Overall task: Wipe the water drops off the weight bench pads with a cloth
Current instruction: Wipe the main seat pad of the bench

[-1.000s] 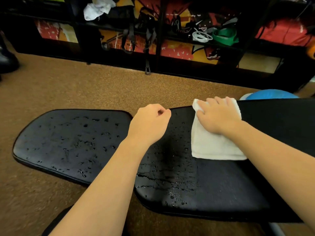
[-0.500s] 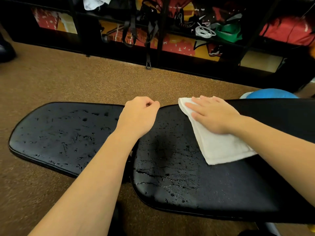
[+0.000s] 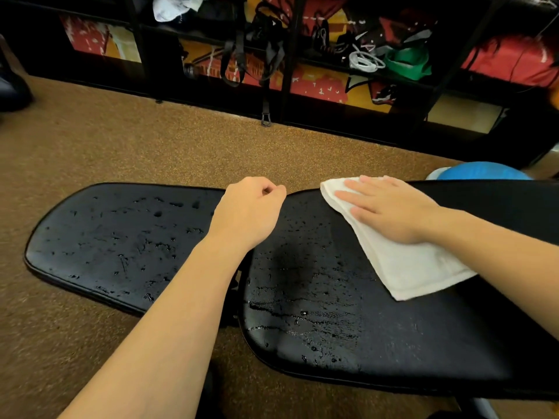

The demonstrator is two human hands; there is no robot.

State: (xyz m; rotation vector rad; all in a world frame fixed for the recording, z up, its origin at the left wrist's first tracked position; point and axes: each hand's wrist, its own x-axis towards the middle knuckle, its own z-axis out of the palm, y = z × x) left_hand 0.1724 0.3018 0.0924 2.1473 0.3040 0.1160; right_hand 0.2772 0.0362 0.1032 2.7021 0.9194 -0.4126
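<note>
Right hand (image 3: 393, 210) is pressing flat on the cloth (image 3: 408, 267), fingers (image 3: 357, 184) straight and close together, gripping nothing, just pinning it to the right pad (image 3: 423, 343). Against a second ago the cloth is sliding left along the far edge and swinging diagonal, near corner trailing toward me, so I'm judging a leftward wipe stroke is underway. The surface right of the cloth is looking dry. Drops (image 3: 302, 316) are sitting left of it and near the front edge, and the left pad (image 3: 121, 237) is showing wet all over. The cloth is lying under my palm, its far corner poking out past the fingertips. Left hand (image 3: 248, 213) is curling in a loose fist, holding nothing, over the gap between the pads.
</note>
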